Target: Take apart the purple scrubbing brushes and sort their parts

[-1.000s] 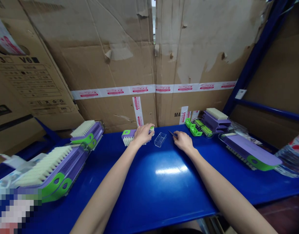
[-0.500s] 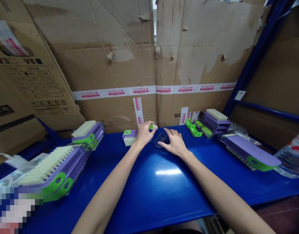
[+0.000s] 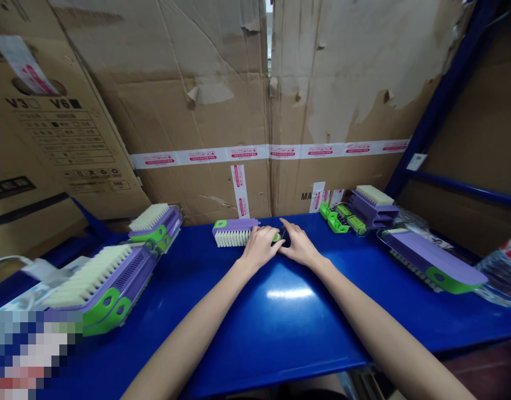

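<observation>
Near the back of the blue table, my left hand has its fingers closed around a small green-and-white piece, mostly hidden by the fingers. My right hand sits against it, thumb and fingers curved round a small clear plastic box, of which only an edge shows between the hands. Just left of my left hand, partly behind it, a purple brush with white bristles and a green end lies bristles toward me.
Purple-and-green brushes in clear cases lie at left. On the right are bright green parts, a purple housing with a bristled top and another purple brush. Cardboard walls the back of the blue table.
My left hand has moved right and toward me, bringing the green-and-white piece to the clear box at my right hand. More of the purple brush now shows. The view has shifted slightly.
</observation>
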`<state>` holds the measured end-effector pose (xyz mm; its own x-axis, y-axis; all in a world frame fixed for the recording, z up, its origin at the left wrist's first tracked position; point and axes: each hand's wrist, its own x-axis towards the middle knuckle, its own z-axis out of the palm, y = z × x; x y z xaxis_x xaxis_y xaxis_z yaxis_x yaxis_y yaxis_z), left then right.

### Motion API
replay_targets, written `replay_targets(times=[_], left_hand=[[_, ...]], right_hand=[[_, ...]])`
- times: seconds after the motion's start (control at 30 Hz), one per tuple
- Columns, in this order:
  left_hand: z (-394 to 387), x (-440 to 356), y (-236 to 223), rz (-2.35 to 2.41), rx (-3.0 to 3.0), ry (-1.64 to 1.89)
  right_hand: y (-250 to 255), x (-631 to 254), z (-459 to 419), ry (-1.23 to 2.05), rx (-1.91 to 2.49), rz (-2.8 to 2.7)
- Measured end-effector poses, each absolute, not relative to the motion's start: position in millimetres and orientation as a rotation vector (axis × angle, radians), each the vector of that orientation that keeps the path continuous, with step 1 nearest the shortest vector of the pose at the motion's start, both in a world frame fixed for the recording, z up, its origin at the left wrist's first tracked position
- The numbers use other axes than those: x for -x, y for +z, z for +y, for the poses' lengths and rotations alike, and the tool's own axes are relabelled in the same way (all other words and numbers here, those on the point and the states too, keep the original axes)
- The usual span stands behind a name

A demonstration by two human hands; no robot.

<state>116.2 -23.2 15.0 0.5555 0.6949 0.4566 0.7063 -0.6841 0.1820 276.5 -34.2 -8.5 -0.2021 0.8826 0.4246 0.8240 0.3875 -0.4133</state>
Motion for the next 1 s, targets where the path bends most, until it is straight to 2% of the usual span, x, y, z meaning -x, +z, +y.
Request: replay_targets(times=[0.23, 0.47, 0.67, 0.87, 1.0], left_hand=[[-25.5, -106.9, 10.7, -1.161, 2.8, -0.999], [-19.6, -107.5, 7.0, -1.227, 2.807, -1.131], [-20.6, -109.7, 12.7, -1.308, 2.853, -0.986], [-32.5, -107.2, 11.2, -1.084, 2.714, -0.762], [-34.3, -97.5, 16.1, -0.992, 2.518, -0.745]], right_hand=[[-20.4, -280.5, -24.1, 0.161, 1.203, -2.073], [-18.5, -279.8, -26.9, 0.167, 1.186, -2.09], [-18.3, -278.5, -28.0, 0.194, 1.181, -2.1], [-16.5, -280.6, -27.5, 0.18, 1.179, -2.136], [-6.9, -279.2, -35.8, 0.096, 1.291, -2.178]])
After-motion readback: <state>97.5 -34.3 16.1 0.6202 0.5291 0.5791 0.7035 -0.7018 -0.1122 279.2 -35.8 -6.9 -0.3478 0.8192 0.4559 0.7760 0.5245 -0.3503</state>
